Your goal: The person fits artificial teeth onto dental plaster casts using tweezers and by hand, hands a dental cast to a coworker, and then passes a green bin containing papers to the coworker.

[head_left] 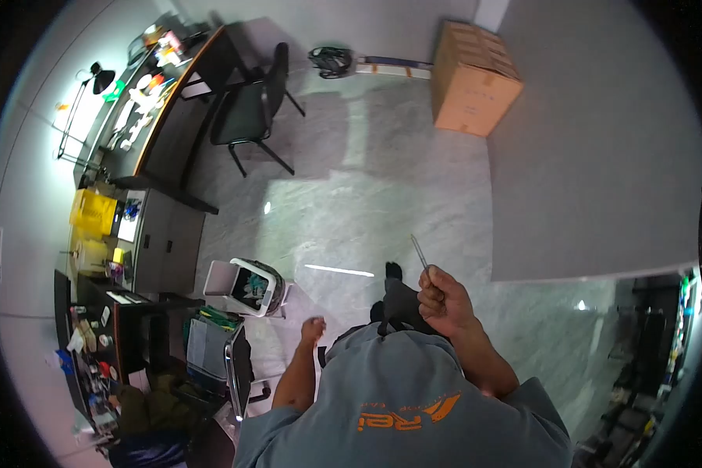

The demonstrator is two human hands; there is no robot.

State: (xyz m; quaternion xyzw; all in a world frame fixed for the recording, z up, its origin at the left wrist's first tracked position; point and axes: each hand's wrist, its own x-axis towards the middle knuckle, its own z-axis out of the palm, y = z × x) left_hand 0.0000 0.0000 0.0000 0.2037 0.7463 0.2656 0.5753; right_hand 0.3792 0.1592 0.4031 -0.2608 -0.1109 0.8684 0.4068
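Observation:
My right hand is raised in front of my body, its fingers closed around a pair of slim metal tweezers. The thin end points up and away from me, above the floor. My left hand hangs at my left side with its fingers curled in, and I see nothing in it. Nearest to that hand is a white bin with its lid swung to the left and crumpled bits inside. The hand and the bin are apart.
Grey tiled floor stretches ahead. A black chair stands by a cluttered desk at the left. A large cardboard box sits far right, against a grey partition. Another chair is close on my left.

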